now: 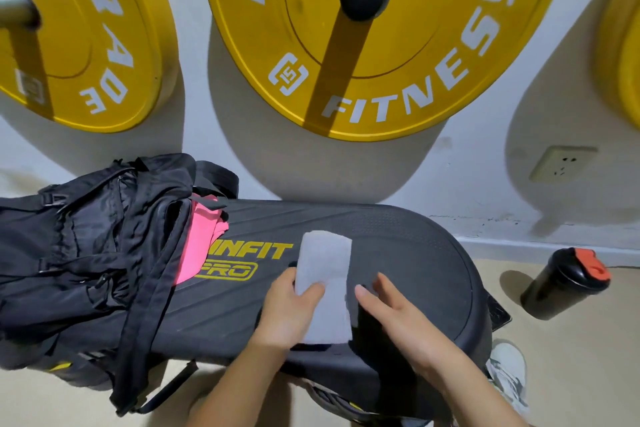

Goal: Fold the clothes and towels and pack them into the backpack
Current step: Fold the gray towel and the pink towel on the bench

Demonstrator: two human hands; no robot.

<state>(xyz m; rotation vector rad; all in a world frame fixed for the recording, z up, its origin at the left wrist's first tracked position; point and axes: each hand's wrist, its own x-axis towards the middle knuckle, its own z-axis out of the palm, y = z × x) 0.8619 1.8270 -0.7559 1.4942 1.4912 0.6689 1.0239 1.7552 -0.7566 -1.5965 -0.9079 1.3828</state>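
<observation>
L hand (287, 308) at front edge of black step board (415, 253), thumb pressed on top of folded white towel (325, 267), clamped on its left side. R hand (391, 305) just beside towel's right edge, fingers loosely apart, holding nothing. Board lettering: "INFIT PRO", yellow. Backpack (86, 246) on board's left end, pink garment (201, 246) in opening. Weight plate (381, 80) on wall: "FITNESS", "15".

Three yellow weight plates hang on the white wall: one upper left (86, 45), a big one at top centre (433, 55) lettered FITNESS, one cut off at the right edge (627, 55). Below are a wall socket (562, 163), a black step platform (408, 246) with yellow lettering, a black shaker bottle (561, 282) with a red lid on the floor, and a white sneaker (509, 371) at lower right.
</observation>
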